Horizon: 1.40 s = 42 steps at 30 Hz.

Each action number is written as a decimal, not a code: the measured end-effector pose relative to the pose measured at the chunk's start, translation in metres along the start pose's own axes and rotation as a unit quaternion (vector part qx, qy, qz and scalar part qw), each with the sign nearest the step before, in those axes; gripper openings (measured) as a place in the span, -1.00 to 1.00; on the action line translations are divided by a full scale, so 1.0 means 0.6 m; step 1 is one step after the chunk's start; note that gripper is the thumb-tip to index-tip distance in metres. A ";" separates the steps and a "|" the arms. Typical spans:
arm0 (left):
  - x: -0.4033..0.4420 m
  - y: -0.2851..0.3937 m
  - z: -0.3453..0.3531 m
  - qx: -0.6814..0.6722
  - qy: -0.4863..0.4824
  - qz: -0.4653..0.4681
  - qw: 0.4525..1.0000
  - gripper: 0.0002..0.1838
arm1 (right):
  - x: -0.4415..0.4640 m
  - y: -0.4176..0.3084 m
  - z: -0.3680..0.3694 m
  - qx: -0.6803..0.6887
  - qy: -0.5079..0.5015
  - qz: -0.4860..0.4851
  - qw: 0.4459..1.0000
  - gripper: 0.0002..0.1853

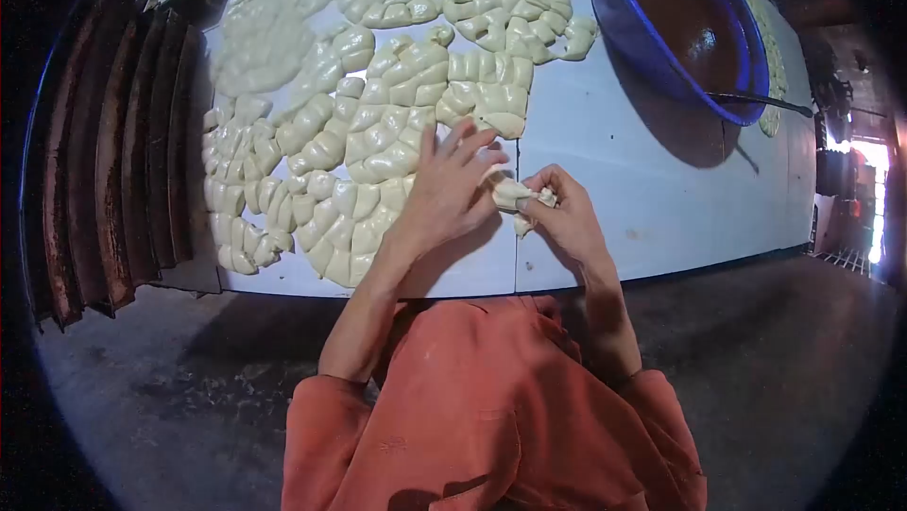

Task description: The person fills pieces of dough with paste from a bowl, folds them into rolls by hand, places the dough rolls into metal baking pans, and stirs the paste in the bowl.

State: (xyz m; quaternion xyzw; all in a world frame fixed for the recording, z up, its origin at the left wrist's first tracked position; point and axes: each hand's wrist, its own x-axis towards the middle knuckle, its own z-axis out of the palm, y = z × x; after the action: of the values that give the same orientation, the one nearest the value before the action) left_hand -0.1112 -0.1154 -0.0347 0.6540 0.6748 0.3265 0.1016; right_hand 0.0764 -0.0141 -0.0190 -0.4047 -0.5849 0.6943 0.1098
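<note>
At the centre of the frame, the right hand (570, 218) is clamped on a dough piece (511, 195), apparently to steady it; the left hand (452, 185) spreads its fingers alongside, grip unclear; dough lumps (326, 228) crowd left, presumably preserving working room on the bench (624, 209).

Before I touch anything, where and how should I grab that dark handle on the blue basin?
Probably pinch the dark handle near its free end, coming from the person's right: that slim end juts past the rim of the blue basin, away from the brown contents.
</note>
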 end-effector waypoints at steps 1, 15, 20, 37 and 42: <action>0.005 0.004 -0.001 0.011 -0.019 0.018 1.000 -0.47 | -0.001 -0.005 0.001 -0.006 -0.012 0.001 1.000 -0.83; 0.051 -0.023 -0.040 -0.277 -0.139 -0.179 0.934 -0.75 | 0.012 -0.013 0.016 0.021 -0.009 0.036 0.999 -0.71; 0.041 -0.029 -0.020 -0.309 -0.121 -0.182 0.925 -0.71 | 0.024 -0.006 0.022 -0.171 0.021 -0.021 0.985 -0.69; 0.039 0.003 0.034 -0.119 -0.052 0.032 0.991 -0.67 | 0.010 0.002 -0.002 -0.192 0.099 -0.106 0.971 -0.74; 0.034 0.000 0.036 -0.077 -0.067 0.051 0.993 -0.84 | 0.005 0.004 -0.020 0.026 0.034 0.002 0.999 -0.88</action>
State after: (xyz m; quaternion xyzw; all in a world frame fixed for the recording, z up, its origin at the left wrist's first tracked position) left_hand -0.1015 -0.0891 -0.0454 0.6984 0.6046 0.3381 0.1799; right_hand 0.0833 -0.0041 -0.0221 -0.4264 -0.5619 0.6950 0.1392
